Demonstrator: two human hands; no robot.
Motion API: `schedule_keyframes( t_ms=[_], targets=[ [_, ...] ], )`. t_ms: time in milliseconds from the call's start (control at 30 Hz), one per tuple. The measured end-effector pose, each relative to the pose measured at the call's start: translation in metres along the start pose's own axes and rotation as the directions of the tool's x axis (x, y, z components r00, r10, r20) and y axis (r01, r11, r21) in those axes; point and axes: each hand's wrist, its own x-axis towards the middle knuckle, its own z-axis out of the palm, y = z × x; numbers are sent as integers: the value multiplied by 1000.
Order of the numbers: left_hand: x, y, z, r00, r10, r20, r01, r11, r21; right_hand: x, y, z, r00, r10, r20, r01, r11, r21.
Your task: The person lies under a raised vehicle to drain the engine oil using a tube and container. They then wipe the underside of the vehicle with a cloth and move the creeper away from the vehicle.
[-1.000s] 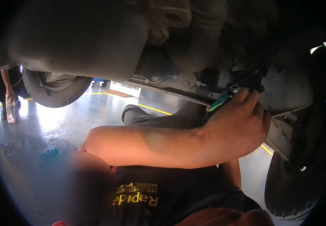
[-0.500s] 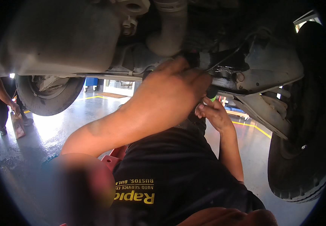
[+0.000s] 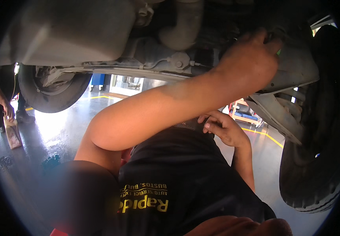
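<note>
Up under the car's underbody (image 3: 79, 35), toward the right, our left hand (image 3: 252, 55) curls its fingers around a small green piece (image 3: 279, 52), of which only a sliver shows at the hand's right edge, just beside the grey metal housing (image 3: 297, 74); we cannot tell its long axis. Our right hand (image 3: 227, 129) is farther from that piece, on the near side, fingers half bent and loose, nothing visible in them. Our left forearm (image 3: 166, 100) slants across from the left, elbow sharply bent, knuckles turned toward us.
</note>
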Motion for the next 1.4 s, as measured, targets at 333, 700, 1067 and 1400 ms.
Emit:
schedule_keyframes(
  t_ms=[333,700,1067,1400],
  targets=[
    [-27,9,-44,934,-95,345,33,983,183,-6,-5,4,995,-67,77,68,998,-11],
    [-3,11,-22,973,-48,228,10,986,168,-2,0,7,994,-39,100,48,995,-86],
    [-61,22,-79,977,-211,-37,182,909,-376,-64,-57,12,823,-526,-214,472,844,-256],
    [-77,59,-68,857,-482,182,379,352,-856,-54,-53,24,289,-813,-506,439,582,-684]
  ],
)
